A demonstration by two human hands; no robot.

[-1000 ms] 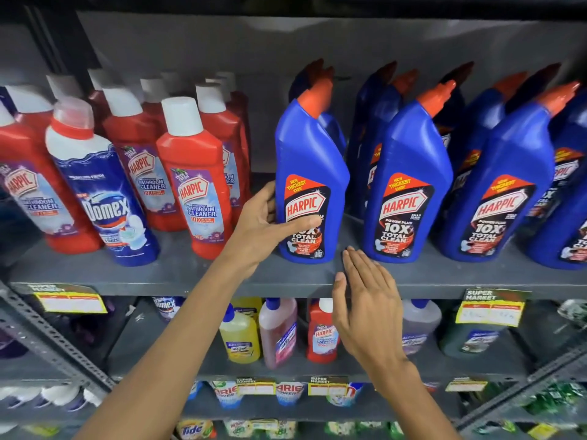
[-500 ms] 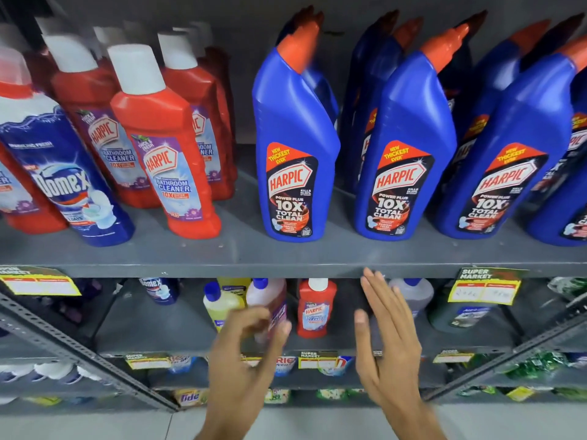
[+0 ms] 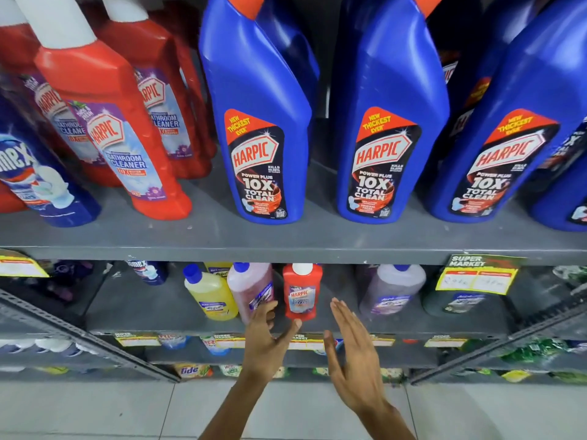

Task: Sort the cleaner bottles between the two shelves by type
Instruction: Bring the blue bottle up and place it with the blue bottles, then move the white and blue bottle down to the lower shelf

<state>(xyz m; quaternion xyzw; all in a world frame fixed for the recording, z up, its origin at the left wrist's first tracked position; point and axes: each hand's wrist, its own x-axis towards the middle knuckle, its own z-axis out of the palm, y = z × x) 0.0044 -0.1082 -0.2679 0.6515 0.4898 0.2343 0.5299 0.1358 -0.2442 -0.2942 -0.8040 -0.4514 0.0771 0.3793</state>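
Reaching lower now: left hand (image 3: 266, 341) and right hand (image 3: 352, 347) (both spread, empty) flank red bottle (image 3: 301, 292).

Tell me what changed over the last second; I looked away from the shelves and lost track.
The left hand let go of a blue Harpic bottle on the upper shelf and dropped to the lower shelf. The right hand came down too. Both now reach, open, toward the small red Harpic bottle, neither gripping it. No bottle has visibly changed place.
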